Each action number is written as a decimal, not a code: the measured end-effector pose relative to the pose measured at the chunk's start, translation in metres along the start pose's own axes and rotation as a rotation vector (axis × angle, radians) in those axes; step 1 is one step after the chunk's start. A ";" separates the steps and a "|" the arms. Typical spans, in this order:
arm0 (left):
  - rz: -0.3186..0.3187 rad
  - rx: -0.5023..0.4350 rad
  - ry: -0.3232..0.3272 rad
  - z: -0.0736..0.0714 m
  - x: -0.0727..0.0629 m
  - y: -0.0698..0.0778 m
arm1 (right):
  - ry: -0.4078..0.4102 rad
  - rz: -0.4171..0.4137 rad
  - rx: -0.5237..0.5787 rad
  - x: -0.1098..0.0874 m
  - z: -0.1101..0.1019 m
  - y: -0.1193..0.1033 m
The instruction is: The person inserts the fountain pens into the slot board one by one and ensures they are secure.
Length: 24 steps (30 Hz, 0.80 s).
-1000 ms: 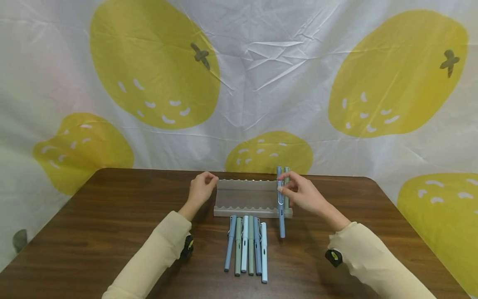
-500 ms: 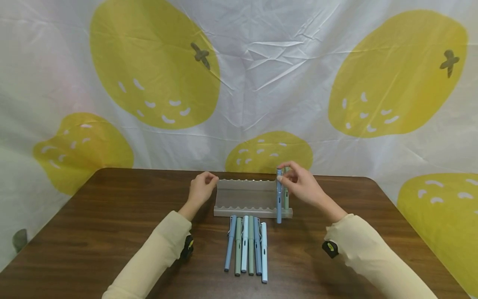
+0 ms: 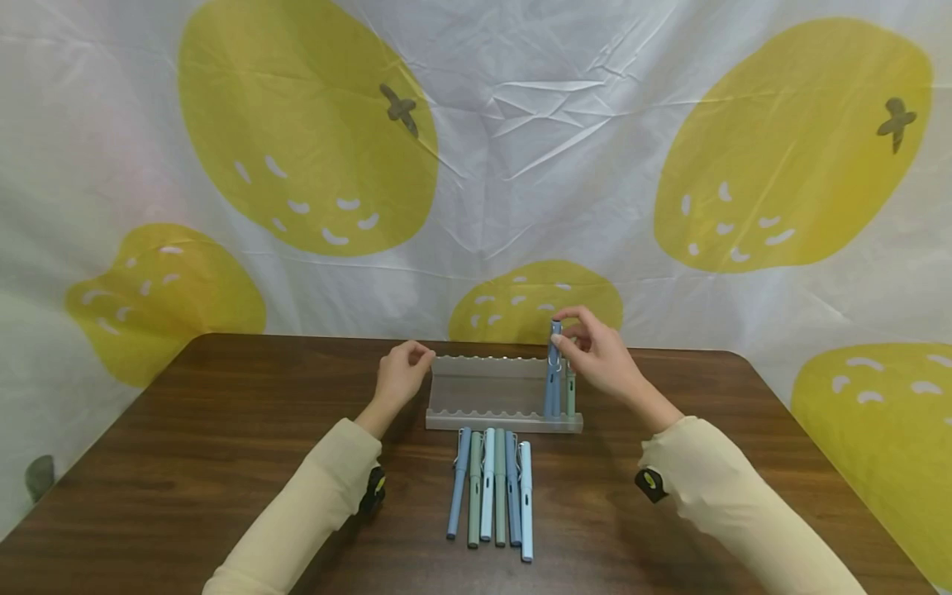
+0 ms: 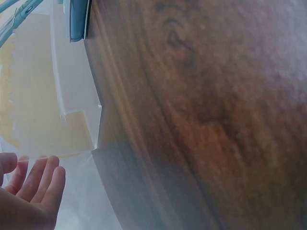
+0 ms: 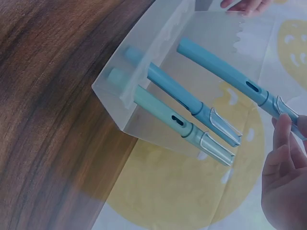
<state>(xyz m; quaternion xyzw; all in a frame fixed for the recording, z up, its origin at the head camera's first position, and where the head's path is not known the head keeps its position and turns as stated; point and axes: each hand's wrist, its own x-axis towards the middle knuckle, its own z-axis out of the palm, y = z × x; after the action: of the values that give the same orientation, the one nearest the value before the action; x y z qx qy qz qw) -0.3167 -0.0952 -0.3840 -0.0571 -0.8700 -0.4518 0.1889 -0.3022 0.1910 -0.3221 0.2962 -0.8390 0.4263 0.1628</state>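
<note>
My right hand [image 3: 601,355] pinches the cap end of a blue fountain pen [image 5: 218,72] between thumb and fingers. That pen is tilted, its lower end over the clear pen rack [image 3: 483,392]. In the right wrist view it stands apart from the other pens. A second blue pen [image 5: 175,88] and a green pen [image 5: 160,110] rest side by side in the rack's right-end notches. My left hand [image 3: 400,373] pinches the rack's upper left corner, with the thumb and fingers [image 4: 55,184] at its edge in the left wrist view.
In front of the rack, several blue, green and pale blue pens [image 3: 499,487] lie in a row on the brown wooden table [image 3: 260,438]. Behind the table hangs a white curtain [image 3: 535,182] printed with yellow fruit.
My right hand has moved up and away with the blue pen, whose lower end went from in front of the rack to over it. The left hand has stayed at the corner.
</note>
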 end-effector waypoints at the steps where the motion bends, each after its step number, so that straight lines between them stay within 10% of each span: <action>1: 0.002 0.000 0.001 0.000 0.000 0.000 | 0.008 -0.008 -0.004 0.000 0.001 0.001; 12: 0.005 -0.003 0.002 0.000 -0.001 0.000 | 0.081 -0.117 -0.065 -0.009 0.007 -0.022; 24: -0.007 -0.005 -0.004 -0.001 -0.002 0.001 | 0.059 -0.116 -0.059 -0.012 0.019 0.020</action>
<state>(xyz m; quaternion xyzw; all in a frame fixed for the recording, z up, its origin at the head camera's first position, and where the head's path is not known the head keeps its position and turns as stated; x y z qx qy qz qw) -0.3145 -0.0953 -0.3831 -0.0555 -0.8695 -0.4544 0.1855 -0.3056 0.1890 -0.3519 0.3268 -0.8274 0.3998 0.2207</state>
